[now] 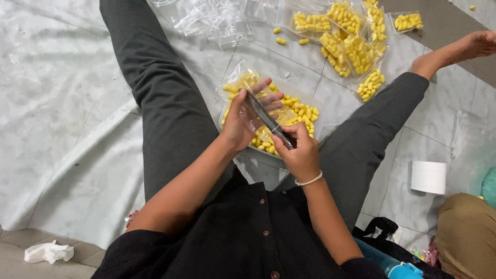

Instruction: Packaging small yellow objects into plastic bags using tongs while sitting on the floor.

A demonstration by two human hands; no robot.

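Small clear plastic bag (261,118) sits between both hands, near the middle of the view, just above a clear plastic tray of little yellow oval pieces (301,112). Left hand (247,120) holds the bag's upper end, thumb on one side and fingers spread on the other. Right hand (298,150) pinches the bag's lower end at about 4 o'clock from the left hand, fingers curled shut on it. A white bead bracelet (309,181) goes round the right wrist.

At 1 o'clock from the hands lie filled clear bags of yellow pieces (347,41) on the grey tiled floor (62,103). At 12 o'clock is a heap of empty clear bags (212,18). A few loose yellow pieces (280,40) lie near them. A white roll of tape (428,176) stands at 4 o'clock. A crumpled white tissue (49,252) lies at 8 o'clock. The person sits with legs in dark trousers (160,98) spread around the tray.
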